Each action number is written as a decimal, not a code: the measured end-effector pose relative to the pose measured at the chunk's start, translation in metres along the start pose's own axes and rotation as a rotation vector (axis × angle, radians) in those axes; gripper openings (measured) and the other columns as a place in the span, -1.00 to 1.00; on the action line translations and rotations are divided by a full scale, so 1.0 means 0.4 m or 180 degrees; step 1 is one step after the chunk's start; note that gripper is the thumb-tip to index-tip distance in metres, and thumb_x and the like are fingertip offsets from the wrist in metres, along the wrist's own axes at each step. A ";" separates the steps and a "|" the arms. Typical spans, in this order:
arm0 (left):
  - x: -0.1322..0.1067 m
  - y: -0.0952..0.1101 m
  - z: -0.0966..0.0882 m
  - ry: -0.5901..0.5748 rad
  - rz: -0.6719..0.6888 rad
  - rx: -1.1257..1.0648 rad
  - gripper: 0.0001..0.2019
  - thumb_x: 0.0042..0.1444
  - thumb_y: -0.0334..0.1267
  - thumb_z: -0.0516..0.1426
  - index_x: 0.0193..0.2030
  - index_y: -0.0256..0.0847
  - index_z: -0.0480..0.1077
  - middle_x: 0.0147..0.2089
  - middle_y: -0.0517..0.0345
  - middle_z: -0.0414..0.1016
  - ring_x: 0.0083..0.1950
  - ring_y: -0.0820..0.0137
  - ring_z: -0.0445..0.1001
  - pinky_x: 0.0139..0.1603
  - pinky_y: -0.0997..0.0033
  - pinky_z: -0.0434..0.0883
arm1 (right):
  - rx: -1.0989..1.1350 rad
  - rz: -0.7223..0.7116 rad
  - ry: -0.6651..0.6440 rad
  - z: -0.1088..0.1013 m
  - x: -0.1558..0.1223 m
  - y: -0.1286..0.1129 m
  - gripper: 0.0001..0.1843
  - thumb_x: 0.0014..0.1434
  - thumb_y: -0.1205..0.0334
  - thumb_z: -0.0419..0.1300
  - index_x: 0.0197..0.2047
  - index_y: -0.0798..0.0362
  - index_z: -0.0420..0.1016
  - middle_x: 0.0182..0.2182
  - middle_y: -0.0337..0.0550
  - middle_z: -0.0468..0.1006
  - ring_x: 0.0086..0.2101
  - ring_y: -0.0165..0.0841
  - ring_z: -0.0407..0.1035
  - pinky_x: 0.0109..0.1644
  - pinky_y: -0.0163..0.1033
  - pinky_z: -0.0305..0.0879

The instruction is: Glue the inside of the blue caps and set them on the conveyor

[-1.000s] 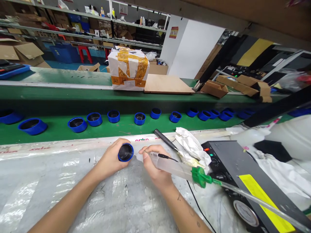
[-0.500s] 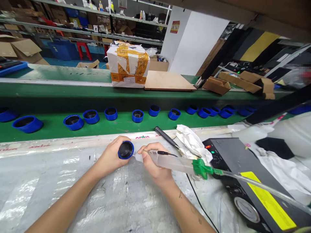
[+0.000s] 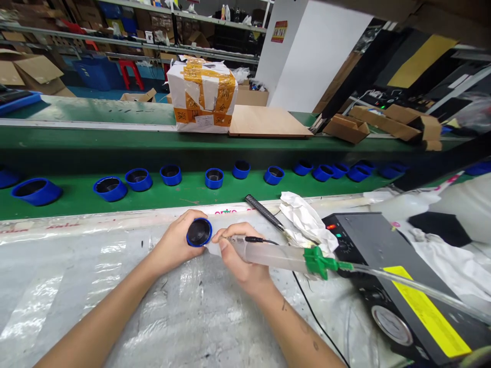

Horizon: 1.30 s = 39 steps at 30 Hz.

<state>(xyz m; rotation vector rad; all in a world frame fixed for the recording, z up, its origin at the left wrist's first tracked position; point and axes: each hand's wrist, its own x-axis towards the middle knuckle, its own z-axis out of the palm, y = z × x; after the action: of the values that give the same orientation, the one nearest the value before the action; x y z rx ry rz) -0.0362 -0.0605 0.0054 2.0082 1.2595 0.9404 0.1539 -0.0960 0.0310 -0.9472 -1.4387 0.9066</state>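
My left hand is wrapped round a blue ring-shaped cup with a black inside, its opening tilted towards me. In my right hand lies a translucent dispensing syringe, gripped near its front end. The syringe's tip is close to the cup's lower right rim; whether they touch I cannot tell. A green cap closes the rear of the syringe, and a clear tube runs from it to the right. A thin black cable with a plug lies along the syringe.
Several blue cups stand along the green conveyor behind the plastic-covered bench. To the right sit a dark dispenser box with a gauge, crumpled white tissue and a black-handled tool. A taped carton stands farther back.
The syringe tip has come slightly nearer the cup's rim, with my right hand shifting a little left. Both hands keep their holds. The whole view has tilted slightly downward.
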 end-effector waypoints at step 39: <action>0.004 0.003 -0.015 -0.0062 0.0429 0.0143 -0.63 0.09 -0.33 0.26 0.05 -0.09 0.36 0.10 0.04 0.44 0.17 0.15 0.47 0.13 0.20 0.48 | 0.0439 -0.0323 0.0040 0.050 0.008 -0.004 -0.90 0.18 0.30 0.31 -0.23 -0.06 0.50 -0.27 -0.20 0.72 -0.27 -0.31 0.62 -0.11 -0.18 0.57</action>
<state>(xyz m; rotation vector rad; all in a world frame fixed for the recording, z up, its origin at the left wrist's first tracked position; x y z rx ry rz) -0.0399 -0.0588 0.0104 2.1543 1.1562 0.9603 0.1339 -0.0940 0.0323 -0.7693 -1.3823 0.9106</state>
